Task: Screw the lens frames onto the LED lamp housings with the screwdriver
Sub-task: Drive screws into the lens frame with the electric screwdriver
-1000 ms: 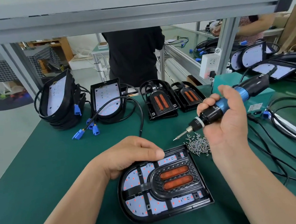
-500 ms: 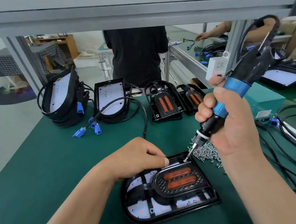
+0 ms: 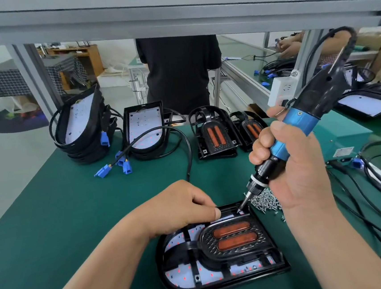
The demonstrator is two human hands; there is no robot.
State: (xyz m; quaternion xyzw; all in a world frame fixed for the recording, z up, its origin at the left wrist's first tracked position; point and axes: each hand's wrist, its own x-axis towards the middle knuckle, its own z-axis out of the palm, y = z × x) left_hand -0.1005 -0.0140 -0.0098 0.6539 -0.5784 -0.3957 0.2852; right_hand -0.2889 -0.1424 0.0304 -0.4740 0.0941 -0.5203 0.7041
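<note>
Now grips the screwdriver point(image 3: 299, 122) in the right hand point(image 3: 297, 176), fingers wrapped round the blue barrel and the black collar below it, tool tilted with its tip down and to the left. Sets the bit on the far right corner of the lens frame point(image 3: 208, 242), just beside the left thumb tip. Steadies the LED lamp housing point(image 3: 175, 283) with the left hand point(image 3: 179, 206) — fingers curled over its far edge, thumb pressed on top, fingertips hidden under the knuckles. Works with the housing flat on the green mat point(image 3: 64, 226), near the front edge, frame seated inside and two orange lenses facing up.

Has loose screws point(image 3: 266, 201) heaped just past the housing's far right corner, partly hidden behind the right hand. Faces, at the mat's far left, a leaning stack of bare housings point(image 3: 83, 131) and beside it a second stack point(image 3: 145, 127), with blue connectors point(image 3: 121, 161) lying in front. Has a black cable point(image 3: 190, 152) looping down from there and vanishing behind the left hand. Faces two spare lens frames point(image 3: 214, 135) side by side at the far edge — the right one partly covered by the right-hand knuckles. Looks under a grey beam point(image 3: 172, 13) at a person in black point(image 3: 177, 71) beyond the mat. Has a white socket block point(image 3: 282, 89), a green box point(image 3: 342, 134) and more cables point(image 3: 375, 184) on the right, behind the tool and forearm.
</note>
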